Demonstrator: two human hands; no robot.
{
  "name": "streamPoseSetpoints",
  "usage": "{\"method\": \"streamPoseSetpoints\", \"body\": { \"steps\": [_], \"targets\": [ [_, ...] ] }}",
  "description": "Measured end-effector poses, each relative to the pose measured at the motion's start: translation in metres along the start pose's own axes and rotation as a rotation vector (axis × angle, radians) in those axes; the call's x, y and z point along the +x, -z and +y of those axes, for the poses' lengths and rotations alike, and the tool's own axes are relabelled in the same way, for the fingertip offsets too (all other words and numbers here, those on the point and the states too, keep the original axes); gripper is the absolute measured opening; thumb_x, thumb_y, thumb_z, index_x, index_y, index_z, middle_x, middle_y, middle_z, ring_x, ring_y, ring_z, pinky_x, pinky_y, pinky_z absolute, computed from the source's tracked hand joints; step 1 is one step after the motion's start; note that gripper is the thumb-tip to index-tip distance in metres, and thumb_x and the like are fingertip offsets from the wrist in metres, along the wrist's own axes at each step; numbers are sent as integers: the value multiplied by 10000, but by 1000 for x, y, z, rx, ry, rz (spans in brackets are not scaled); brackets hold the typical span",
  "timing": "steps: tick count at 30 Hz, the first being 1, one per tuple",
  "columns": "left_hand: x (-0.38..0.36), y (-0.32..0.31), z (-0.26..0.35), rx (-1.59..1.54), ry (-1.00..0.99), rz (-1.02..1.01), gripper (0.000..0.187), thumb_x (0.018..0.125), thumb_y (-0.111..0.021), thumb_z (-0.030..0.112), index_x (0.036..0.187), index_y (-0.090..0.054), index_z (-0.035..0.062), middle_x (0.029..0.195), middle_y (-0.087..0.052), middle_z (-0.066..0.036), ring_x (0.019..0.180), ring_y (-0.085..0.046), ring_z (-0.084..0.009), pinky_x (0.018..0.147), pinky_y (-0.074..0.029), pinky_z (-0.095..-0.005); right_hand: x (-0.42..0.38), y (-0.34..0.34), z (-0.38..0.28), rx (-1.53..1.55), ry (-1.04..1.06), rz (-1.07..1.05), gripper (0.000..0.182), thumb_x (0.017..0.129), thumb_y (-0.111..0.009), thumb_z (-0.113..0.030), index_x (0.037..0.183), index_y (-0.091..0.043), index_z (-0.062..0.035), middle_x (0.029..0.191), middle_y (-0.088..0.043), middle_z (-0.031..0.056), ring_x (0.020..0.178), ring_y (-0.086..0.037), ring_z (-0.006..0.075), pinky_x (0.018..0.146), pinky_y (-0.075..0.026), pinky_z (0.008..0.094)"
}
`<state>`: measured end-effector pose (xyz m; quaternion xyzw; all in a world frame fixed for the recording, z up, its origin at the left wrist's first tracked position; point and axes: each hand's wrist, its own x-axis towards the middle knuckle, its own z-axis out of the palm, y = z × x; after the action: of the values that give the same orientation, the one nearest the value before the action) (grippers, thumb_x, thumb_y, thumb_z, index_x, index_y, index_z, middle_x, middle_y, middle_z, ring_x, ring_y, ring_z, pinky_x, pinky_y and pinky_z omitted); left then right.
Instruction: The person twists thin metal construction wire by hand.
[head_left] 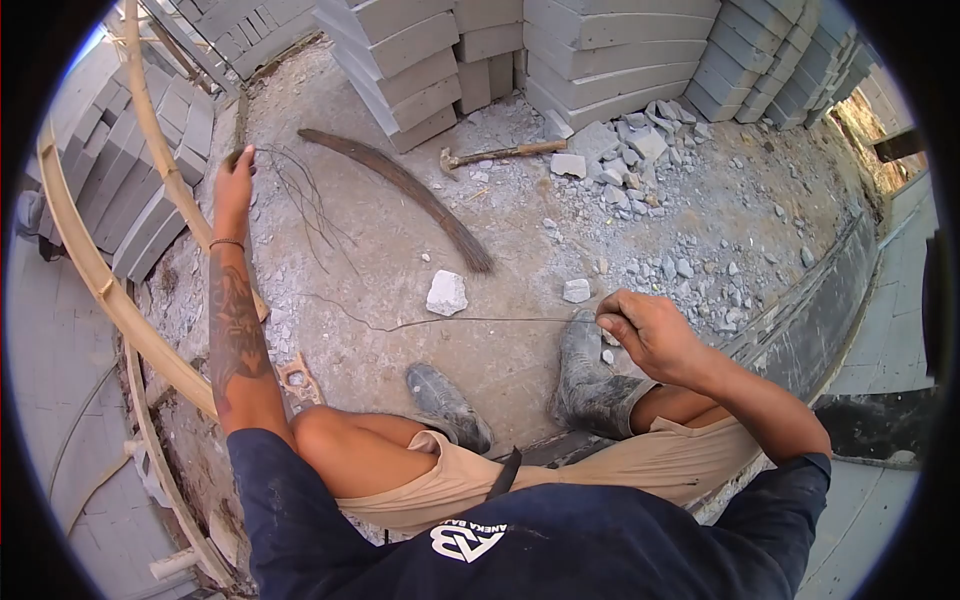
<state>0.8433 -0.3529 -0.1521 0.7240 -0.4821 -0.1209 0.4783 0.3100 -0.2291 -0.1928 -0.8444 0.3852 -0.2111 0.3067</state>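
My left hand (233, 190) is stretched far forward at the left, its fingers closed around several thin wires (312, 205) that hang loose and curl toward the ground. At the right, my right hand (652, 335) pinches the end of a single thin wire (470, 319). This wire runs leftward above the ground, nearly straight at first, then wavy; its far end is hard to follow. Between my hands a long bundle of thin dark strands (395, 190) lies on the ground. A hammer (510, 153) with a wooden handle rests beyond it.
Stacks of grey blocks (620, 60) stand at the back, with more blocks (140, 170) at the left. Rubble (640, 150) and a pale block chunk (447, 293) lie on the dusty floor. Curved wooden strips (120, 300) rise at the left. My boots (440, 400) are below.
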Motion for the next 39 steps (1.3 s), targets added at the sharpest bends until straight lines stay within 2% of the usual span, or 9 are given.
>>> {"method": "streamPoseSetpoints", "body": {
  "steps": [5, 7, 11, 16, 21, 30, 32, 35, 39],
  "targets": [
    [-179, -95, 131, 96, -529, -1166, 467, 919, -607, 319, 1206, -565, -48, 1120, -639, -207, 1004, -634, -272, 895, -485, -354, 41, 4, -16, 28, -47, -34, 193, 927, -569, -190, 926, -589, 2, 778, -641, 203, 737, -616, 396, 650, -474, 449],
    [-222, -103, 141, 104, -174, -1389, 374, 947, -571, 268, 1144, -585, -50, 942, -659, -168, 827, -643, -200, 747, -513, -312, 45, 5, -15, 17, -57, -10, 194, 927, -567, -191, 921, -591, 2, 767, -638, 205, 732, -618, 399, 648, -472, 453],
    [-225, -107, 107, -233, -167, -1225, 290, 940, -583, 224, 1050, -617, -42, 811, -641, -62, 714, -586, -114, 624, -481, -281, 36, 8, -9, 32, -129, -98, 224, 921, -572, -206, 926, -600, 16, 778, -626, 216, 759, -613, 392, 679, -467, 451],
    [-233, -109, 110, -59, 8, -1393, 224, 905, -597, 169, 973, -656, -36, 768, -649, -58, 659, -572, -105, 597, -473, -256, 32, 6, 11, 121, -6, -393, 245, 902, -586, -211, 912, -624, 32, 824, -604, 216, 814, -590, 374, 736, -452, 434],
    [-245, -125, 103, -36, -125, -1463, 250, 908, -624, 205, 987, -660, -29, 785, -657, -61, 710, -594, -118, 647, -487, -279, 32, 16, 15, 159, -90, -588, 217, 919, -574, -206, 917, -623, 6, 759, -647, 147, 719, -630, 303, 679, -477, 391],
    [-249, -126, 110, -1, 24, -1523, 291, 902, -643, 257, 993, -664, -18, 798, -665, -59, 674, -580, -99, 589, -461, -250, 27, 9, 20, -111, -21, -427, 217, 915, -575, -225, 889, -609, -12, 676, -624, 162, 679, -618, 365, 647, -467, 443],
    [-250, -126, 110, -162, 298, -1524, 282, 907, -641, 259, 982, -660, -12, 726, -612, -19, 599, -495, -61, 522, -390, -217, 28, 13, 17, -50, -48, -392, 221, 909, -584, -238, 895, -604, -19, 690, -624, 170, 685, -616, 373, 643, -463, 448],
    [-249, -127, 101, -167, 365, -1476, 278, 912, -638, 262, 969, -653, -10, 681, -545, 16, 566, -423, -42, 495, -338, -209, 25, 17, 9, 104, -73, -331, 242, 896, -605, -271, 889, -604, -30, 731, -630, 181, 701, -616, 381, 637, -460, 452],
    [-252, -127, 104, -190, 260, -1466, 290, 908, -645, 272, 952, -646, -14, 687, -534, 16, 581, -440, -53, 506, -354, -222, 22, 20, 6, 13, 104, -317, 327, 853, -652, -354, 876, -628, -29, 790, -646, 170, 718, -625, 370, 642, -476, 434]
  ]
}}
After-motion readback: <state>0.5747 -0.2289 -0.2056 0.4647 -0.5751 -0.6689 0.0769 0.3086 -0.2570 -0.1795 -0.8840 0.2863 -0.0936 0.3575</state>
